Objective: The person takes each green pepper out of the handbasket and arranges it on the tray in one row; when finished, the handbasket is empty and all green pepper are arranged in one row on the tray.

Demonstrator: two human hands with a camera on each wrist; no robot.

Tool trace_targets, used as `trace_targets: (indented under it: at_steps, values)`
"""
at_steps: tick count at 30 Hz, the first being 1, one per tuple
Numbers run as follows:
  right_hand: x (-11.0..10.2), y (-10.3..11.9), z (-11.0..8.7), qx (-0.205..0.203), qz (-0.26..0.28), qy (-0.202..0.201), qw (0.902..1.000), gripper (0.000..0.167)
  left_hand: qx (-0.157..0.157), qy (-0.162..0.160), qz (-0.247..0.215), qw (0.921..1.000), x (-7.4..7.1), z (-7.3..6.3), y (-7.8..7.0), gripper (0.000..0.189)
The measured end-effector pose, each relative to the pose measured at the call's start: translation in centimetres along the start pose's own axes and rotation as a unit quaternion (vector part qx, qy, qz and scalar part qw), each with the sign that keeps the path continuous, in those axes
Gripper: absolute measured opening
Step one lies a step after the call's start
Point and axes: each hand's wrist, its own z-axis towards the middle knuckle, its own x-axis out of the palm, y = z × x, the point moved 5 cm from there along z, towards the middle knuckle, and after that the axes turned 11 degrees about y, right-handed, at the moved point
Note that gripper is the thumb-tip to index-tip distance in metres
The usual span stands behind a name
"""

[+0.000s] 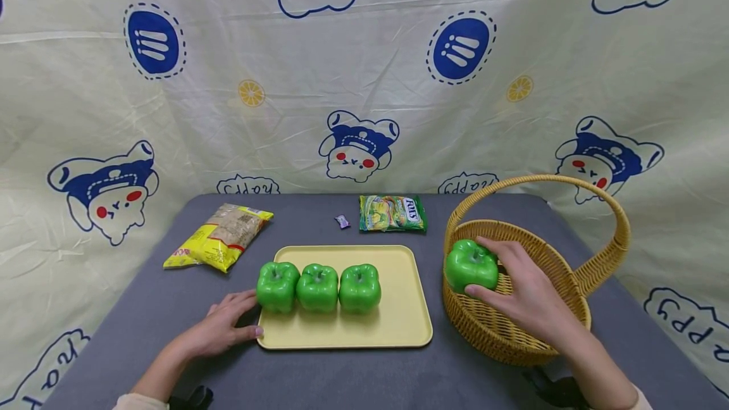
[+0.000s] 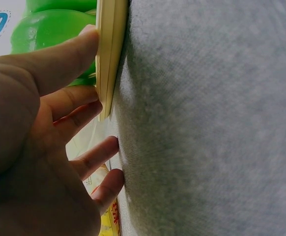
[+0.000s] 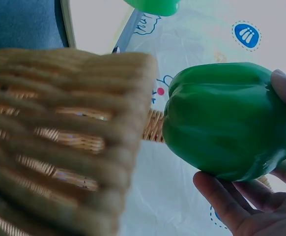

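Note:
My right hand (image 1: 526,286) grips a green bell pepper (image 1: 471,265) between thumb and fingers, over the left side of a wicker basket (image 1: 455,309). In the right wrist view that pepper (image 3: 226,120) appears beside the woven basket rim (image 3: 128,98). Three more green bell peppers (image 1: 317,288) stand in a row on a pale yellow tray (image 1: 401,309). At the tray's left edge rests my left hand (image 1: 222,328), its thumb and fingertips right at the rim. The left wrist view has those fingers (image 2: 74,101) fairly straight against the tray edge (image 2: 108,54).
A yellow snack bag (image 1: 219,237) lies at the back left of the grey table (image 1: 342,378). Behind the tray are a small purple wrapper (image 1: 342,221) and a green packet (image 1: 392,213). The basket's tall handle (image 1: 617,233) arches above it. A printed curtain (image 1: 364,81) hangs behind.

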Motion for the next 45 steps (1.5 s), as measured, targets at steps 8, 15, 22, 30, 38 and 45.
trace_targets:
  at_steps: [8,15,22,30,38,45]
  values:
    - [0.8,0.6,0.5,-0.018,0.011,0.001,0.9998,0.070,0.000,0.002,-0.002,1.0000,0.0,0.1,0.0,0.068]
    - [1.2,1.3,0.7,-0.032,0.019,-0.009,0.9993,0.069,-0.004,0.008,-0.005,0.9999,-0.1,0.1,0.0,0.069]
    - [2.2,1.9,1.0,-0.039,0.025,0.002,0.9989,0.069,-0.002,0.003,-0.003,1.0000,-0.1,0.1,0.1,0.069]
    - [3.1,2.3,1.5,-0.058,0.035,0.005,0.9977,0.072,-0.002,0.001,-0.004,1.0000,0.0,0.1,0.1,0.070]
    - [4.2,2.5,2.0,-0.072,0.050,0.020,0.9959,0.074,0.001,-0.003,-0.001,1.0000,0.2,0.0,0.4,0.070]
    - [5.0,2.6,2.4,-0.068,0.067,0.043,0.9945,0.074,0.005,-0.008,0.002,1.0000,0.2,0.1,0.4,0.069]
